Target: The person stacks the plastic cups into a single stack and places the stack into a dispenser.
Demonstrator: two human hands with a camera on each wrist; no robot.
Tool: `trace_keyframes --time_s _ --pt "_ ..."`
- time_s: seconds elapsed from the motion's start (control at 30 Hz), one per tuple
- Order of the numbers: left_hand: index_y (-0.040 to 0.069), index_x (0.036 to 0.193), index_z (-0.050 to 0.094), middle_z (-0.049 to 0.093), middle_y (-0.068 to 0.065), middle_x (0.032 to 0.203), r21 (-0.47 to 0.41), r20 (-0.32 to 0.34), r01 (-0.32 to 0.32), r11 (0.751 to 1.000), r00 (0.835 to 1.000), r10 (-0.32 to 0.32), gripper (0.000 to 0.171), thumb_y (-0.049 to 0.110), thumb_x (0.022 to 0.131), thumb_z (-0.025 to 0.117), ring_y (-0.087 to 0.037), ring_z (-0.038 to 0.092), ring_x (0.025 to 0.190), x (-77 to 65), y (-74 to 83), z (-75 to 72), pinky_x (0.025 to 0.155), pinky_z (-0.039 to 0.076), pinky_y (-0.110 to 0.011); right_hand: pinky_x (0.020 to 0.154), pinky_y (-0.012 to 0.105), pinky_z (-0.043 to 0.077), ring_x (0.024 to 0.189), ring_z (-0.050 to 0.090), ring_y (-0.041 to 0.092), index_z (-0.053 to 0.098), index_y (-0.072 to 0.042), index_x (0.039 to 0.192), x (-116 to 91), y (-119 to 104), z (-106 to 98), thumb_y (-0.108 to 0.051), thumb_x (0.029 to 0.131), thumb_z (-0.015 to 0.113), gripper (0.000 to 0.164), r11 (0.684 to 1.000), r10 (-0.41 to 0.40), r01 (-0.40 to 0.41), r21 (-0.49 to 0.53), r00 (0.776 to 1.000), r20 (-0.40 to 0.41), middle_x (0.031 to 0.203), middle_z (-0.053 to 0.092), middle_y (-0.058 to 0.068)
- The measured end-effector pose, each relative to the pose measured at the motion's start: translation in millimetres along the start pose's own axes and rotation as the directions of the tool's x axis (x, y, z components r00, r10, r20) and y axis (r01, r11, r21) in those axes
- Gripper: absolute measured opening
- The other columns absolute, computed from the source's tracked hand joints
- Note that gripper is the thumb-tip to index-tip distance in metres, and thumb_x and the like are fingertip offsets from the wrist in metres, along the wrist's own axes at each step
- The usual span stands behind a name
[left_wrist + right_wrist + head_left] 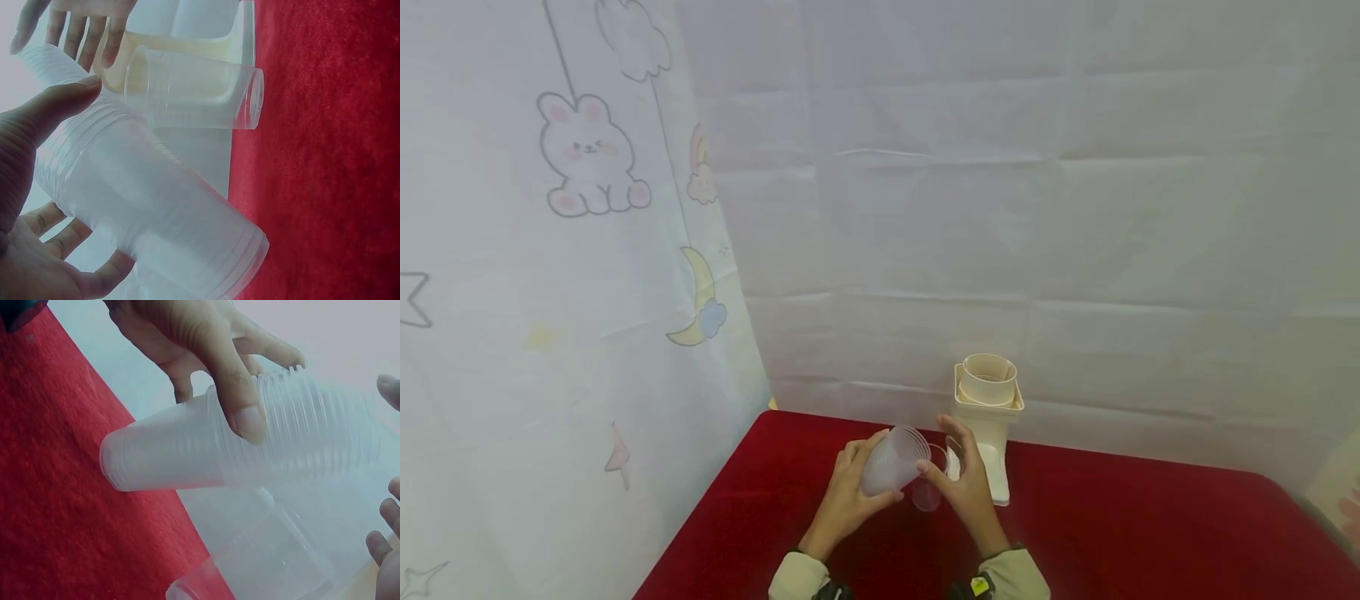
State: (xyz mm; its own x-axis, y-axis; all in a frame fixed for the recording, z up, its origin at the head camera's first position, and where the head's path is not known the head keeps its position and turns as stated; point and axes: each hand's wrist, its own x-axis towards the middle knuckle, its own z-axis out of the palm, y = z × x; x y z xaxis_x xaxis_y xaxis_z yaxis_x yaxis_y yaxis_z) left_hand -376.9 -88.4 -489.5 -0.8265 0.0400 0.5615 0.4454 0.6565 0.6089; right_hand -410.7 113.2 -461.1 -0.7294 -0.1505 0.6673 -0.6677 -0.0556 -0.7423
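A slanted stack of clear plastic cups (889,467) is in my left hand (846,487), whose thumb and fingers grip it from either side near the rims. The stack's nested rims point up and to the right, towards my right hand (968,483). That hand holds nothing; its thumb and fingers are spread apart near the rims, seen also at the top of the left wrist view. One single clear cup (194,90) stands upright on the red cloth, between the stack and a cream holder. In the head view the hands and stack partly hide this cup.
Behind the right hand stands the cream plastic holder (988,408), with a round open tube on top and a flat foot. Red cloth (1112,525) covers the table. Pale hanging sheets (925,233) rise behind and on the left, the left one with cartoon drawings.
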Motion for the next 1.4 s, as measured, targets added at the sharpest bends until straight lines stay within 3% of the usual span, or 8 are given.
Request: trace_keyframes --time_s 0.17,0.37,0.6,0.93,1.2,1.4 --pt "0.034 0.149 0.043 0.051 -0.003 0.127 -0.005 -0.009 -0.008 1.000 1.000 0.008 0.084 0.039 0.076 0.086 -0.023 0.045 0.111 -0.4 -1.7 0.3 0.077 0.046 -0.039 0.109 0.021 0.033 0.133 0.044 0.033 0.044 -0.001 0.144 -1 28 -3 0.007 0.081 0.075 0.070 1.000 -0.004 0.004 0.022 1.000 0.001 0.144 0.049 0.014" --pt "0.035 0.149 0.044 0.051 -0.002 0.128 -0.014 0.001 0.000 1.000 1.000 0.000 0.085 0.041 0.076 0.085 -0.022 0.045 0.111 0.2 -4.1 1.4 0.078 0.046 -0.038 0.107 0.018 0.034 0.133 0.045 0.022 0.044 -0.001 0.144 -3 32 -6 0.005 0.083 0.075 0.069 0.999 0.019 -0.018 0.029 1.000 -0.011 0.144 0.050 0.013" --pt "0.035 0.149 0.043 0.051 -0.003 0.128 -0.031 -0.020 -0.007 1.000 1.000 0.006 0.086 0.036 0.075 0.087 -0.022 0.045 0.112 1.0 -3.3 0.2 0.079 0.045 -0.039 0.109 0.023 0.035 0.134 0.043 0.033 0.043 -0.001 0.144 -1 34 -8 0.005 0.083 0.074 0.069 1.000 0.013 -0.013 0.008 1.000 -0.006 0.144 0.049 0.013" --pt "0.036 0.149 0.043 0.051 -0.003 0.128 -0.026 -0.031 -0.014 1.000 0.999 0.013 0.085 0.044 0.076 0.085 -0.022 0.045 0.112 1.7 -4.8 0.1 0.078 0.045 -0.039 0.112 0.032 0.035 0.136 0.041 0.038 0.040 -0.003 0.147 -1 37 -13 0.000 0.084 0.076 0.072 0.997 0.067 -0.067 -0.039 0.998 -0.003 0.147 0.047 0.016" --pt "0.034 0.149 0.045 0.052 -0.002 0.127 -0.012 -0.035 -0.013 1.000 0.999 0.012 0.085 0.045 0.075 0.085 -0.021 0.046 0.111 1.0 -6.6 0.7 0.078 0.045 -0.038 0.111 0.048 0.033 0.136 0.042 0.036 0.040 -0.004 0.148 -1 40 -19 0.000 0.083 0.076 0.074 0.995 0.083 -0.084 -0.046 0.996 -0.025 0.147 0.046 0.022" --pt "0.027 0.149 0.047 0.052 -0.004 0.126 -0.017 -0.034 -0.014 1.000 0.999 0.014 0.085 0.045 0.075 0.084 -0.022 0.046 0.110 0.9 -4.6 0.5 0.078 0.044 -0.039 0.111 0.043 0.036 0.136 0.043 0.036 0.038 -0.002 0.148 -2 36 -20 0.001 0.084 0.075 0.074 0.991 0.110 -0.112 -0.073 0.994 -0.024 0.148 0.046 0.021"
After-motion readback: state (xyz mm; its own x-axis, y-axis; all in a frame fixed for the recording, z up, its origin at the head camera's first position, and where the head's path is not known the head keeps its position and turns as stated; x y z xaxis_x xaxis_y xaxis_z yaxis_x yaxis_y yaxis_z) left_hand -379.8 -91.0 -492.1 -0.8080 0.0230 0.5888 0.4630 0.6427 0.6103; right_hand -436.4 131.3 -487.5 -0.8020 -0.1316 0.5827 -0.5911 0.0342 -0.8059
